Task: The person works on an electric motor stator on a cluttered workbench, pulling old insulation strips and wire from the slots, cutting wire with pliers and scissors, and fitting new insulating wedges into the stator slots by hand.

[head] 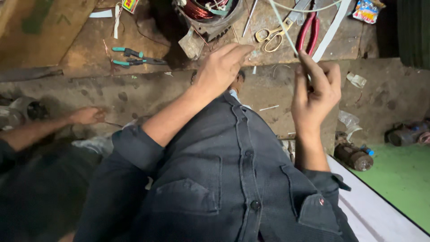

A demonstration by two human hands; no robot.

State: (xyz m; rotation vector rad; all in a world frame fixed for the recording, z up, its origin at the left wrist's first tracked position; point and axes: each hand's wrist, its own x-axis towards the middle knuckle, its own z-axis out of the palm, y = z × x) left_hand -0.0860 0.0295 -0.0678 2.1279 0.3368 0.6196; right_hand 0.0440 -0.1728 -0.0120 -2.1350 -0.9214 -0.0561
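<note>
Fingers (313,67) of the right hand (313,96) are pinched shut on a thin pale strip (283,28); thumb and forefinger meet at its lower end, remaining fingers curled in. Strip's long axis runs diagonally, from the pinch point up and to the left toward the far edge of the workbench (89,49), where it leaves the view. Left hand (221,67) is half open, fingers extended and close together, tips reaching toward the motor stator (208,15) with copper windings at the bench's far edge; it holds nothing that I can see, contact with the stator cannot be told. Dark buttoned shirt (215,179) fills the near foreground. Bench is worn and stained. Red-handled pliers (307,31) lie just right of the strip, brass-coloured scissors (271,36) just left of it, both toward the far right corner. Teal-handled pliers (134,57) lie toward the left side. Another person's hand (87,115) rests low at the left, below the bench front.
</note>
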